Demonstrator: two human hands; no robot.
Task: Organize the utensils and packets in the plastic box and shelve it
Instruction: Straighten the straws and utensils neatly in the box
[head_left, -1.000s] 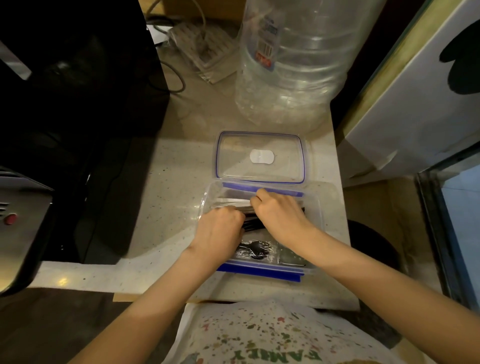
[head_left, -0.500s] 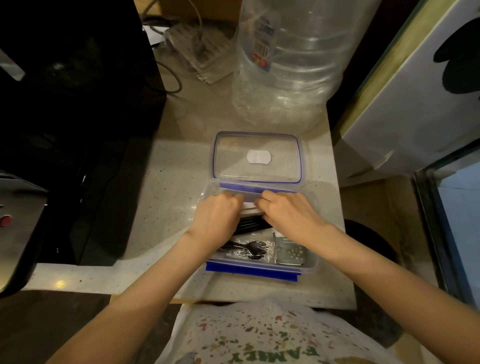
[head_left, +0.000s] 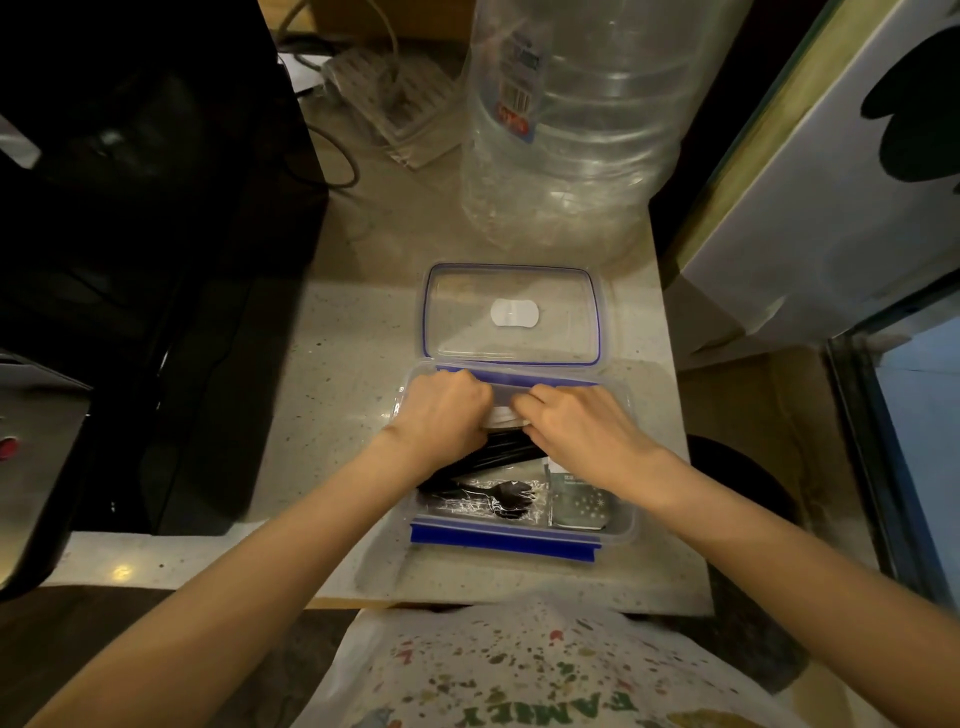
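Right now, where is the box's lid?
The lid lies flat on the counter, just beyond the open plastic box and before the big clear bottle.

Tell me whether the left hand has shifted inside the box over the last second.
Yes. The left hand has moved away from the person, from mid-box toward the far wall of the plastic box, nearer the lid lying beyond it.

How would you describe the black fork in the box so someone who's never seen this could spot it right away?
Find the big clear water bottle at the back of the counter; in front of it sits an open plastic box with blue clips. Along the box's near edge lies the fork, in crinkly clear wrap, left of a grey starred packet. It alone shows black tines.
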